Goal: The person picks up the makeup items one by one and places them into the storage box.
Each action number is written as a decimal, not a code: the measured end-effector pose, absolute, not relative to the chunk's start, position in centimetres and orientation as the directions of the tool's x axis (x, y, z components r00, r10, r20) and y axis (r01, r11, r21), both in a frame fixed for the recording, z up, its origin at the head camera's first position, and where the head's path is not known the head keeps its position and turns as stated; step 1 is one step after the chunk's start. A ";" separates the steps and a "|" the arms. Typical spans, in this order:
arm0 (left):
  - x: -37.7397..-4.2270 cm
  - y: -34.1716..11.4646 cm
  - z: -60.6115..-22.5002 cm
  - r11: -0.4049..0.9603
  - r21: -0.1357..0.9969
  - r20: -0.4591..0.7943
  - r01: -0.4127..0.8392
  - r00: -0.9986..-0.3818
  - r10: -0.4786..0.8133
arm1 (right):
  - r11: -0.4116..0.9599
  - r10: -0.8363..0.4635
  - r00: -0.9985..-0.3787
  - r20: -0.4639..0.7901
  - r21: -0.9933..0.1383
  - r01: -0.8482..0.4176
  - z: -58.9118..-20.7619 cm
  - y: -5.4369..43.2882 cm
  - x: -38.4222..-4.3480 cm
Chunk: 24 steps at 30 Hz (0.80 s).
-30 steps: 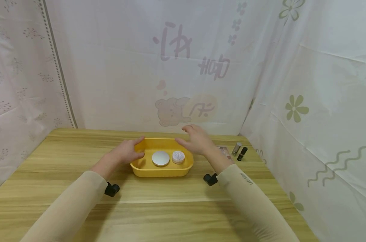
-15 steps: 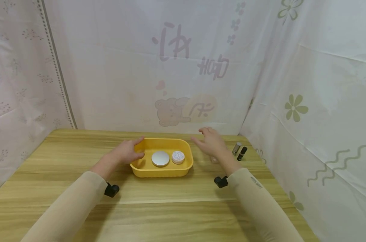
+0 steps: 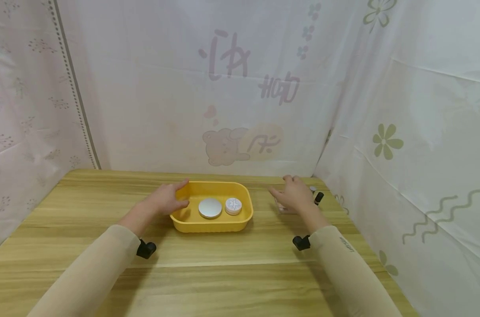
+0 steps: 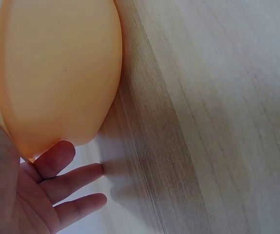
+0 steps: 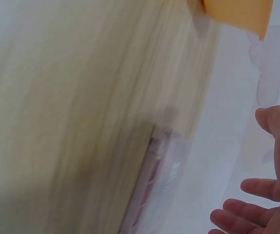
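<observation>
At its left end, a yellow plastic tray (image 3: 212,227) is gripped by my left hand (image 3: 164,200). In the left wrist view, its rim lies between the palm and a fingertip pressed to the wall, other fingers (image 4: 79,204) extended. Inside the tray lie a round silver-lidded case (image 3: 210,208) and a smaller round white container with a star pattern (image 3: 233,205). To the right, my right hand (image 3: 297,193) hovers with spread, relaxed fingers over a makeup palette (image 3: 280,203), partly hidden beneath it. The right wrist view shows the palette's clear-lidded edge (image 5: 152,180) apart from the fingers.
Beyond the right hand are a black-capped tube (image 3: 319,197) and a silver-topped tube (image 3: 313,189), both partly covered by the hand. Patterned curtains (image 3: 153,101) stand behind and beside the wooden table (image 3: 208,281).
My right hand has moved right, from the tray's right end to above the palette, lowering slightly. My left hand and the tray have stayed in place.
</observation>
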<state>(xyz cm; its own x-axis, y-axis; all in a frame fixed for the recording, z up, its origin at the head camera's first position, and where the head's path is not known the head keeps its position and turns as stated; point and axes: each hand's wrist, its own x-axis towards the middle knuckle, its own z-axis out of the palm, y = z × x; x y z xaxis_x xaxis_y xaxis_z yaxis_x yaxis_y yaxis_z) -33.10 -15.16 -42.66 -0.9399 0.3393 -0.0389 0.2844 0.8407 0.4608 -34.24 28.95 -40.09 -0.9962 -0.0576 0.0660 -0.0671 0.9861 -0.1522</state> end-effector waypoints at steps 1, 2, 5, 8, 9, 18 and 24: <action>-33.1 -15.2 -42.7 0.840 0.462 -0.040 0.284 -0.940 0.339 | 0.986 -0.052 -0.997 0.057 -0.156 -0.060 -40.2 29.2 -34.2; -33.1 -15.2 -42.6 0.839 0.463 -0.040 0.284 -0.940 0.340 | 0.986 -0.047 -0.998 0.053 -0.160 -0.054 -40.3 29.4 -34.1; -33.0 -15.2 -42.6 0.838 0.466 -0.037 0.284 -0.940 0.339 | 0.986 -0.039 -0.999 0.038 -0.163 -0.045 -40.6 29.9 -33.9; -32.9 -15.2 -42.7 0.837 0.470 -0.037 0.281 -0.941 0.336 | 0.987 -0.025 -0.999 0.024 -0.156 -0.029 -41.1 30.2 -33.8; -33.0 -15.2 -42.7 0.837 0.469 -0.035 0.282 -0.941 0.337 | 0.988 -0.018 -1.000 0.018 -0.156 -0.021 -41.3 30.2 -33.7; -33.0 -15.2 -42.8 0.839 0.465 -0.035 0.283 -0.941 0.337 | 0.996 -0.014 -1.000 -0.017 -0.085 -0.013 -43.0 30.8 -33.2; -32.8 -15.1 -42.5 0.833 0.477 -0.038 0.279 -0.941 0.337 | 0.998 0.002 -1.000 -0.021 -0.060 0.003 -43.5 31.0 -33.2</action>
<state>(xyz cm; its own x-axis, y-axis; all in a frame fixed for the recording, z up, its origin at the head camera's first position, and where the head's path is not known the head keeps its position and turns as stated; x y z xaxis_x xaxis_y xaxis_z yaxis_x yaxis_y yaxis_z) -32.75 -15.11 -42.48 -0.9409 0.3366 -0.0377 0.2789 0.8333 0.4773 -33.17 31.04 -43.51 -0.9998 0.0018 -0.0214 0.0031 0.9982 -0.0603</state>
